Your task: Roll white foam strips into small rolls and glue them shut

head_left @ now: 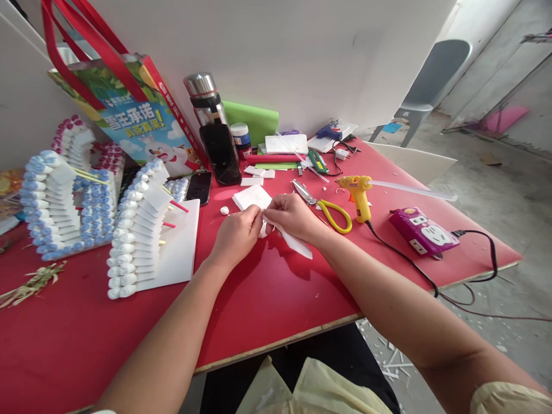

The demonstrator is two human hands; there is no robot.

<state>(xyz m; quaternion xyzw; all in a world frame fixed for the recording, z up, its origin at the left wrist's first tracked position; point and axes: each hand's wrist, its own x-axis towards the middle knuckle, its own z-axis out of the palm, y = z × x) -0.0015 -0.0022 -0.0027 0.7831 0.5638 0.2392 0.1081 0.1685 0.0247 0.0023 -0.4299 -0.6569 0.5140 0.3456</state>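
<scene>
Both hands meet over the red table, closed on one strip of white tissue paper [295,242]. My left hand [238,231] pinches its bunched end between thumb and fingers. Close against it, my right hand [293,215] grips the same strip, whose loose end hangs out below the palm. Just behind the hands lies a stack of white paper [252,197]. A small white paper ball [225,210] rests to the left of the stack. Left of my hands stands a white stepped model [142,230] edged with rolled white paper balls.
A yellow glue gun [361,195], yellow-handled scissors [334,215] and a purple power strip [425,232] with cords are on the right. Behind stand a thermos [207,100], a propped phone [219,152] and a shopping bag [129,115]. Blue-and-white models [64,207] sit far left.
</scene>
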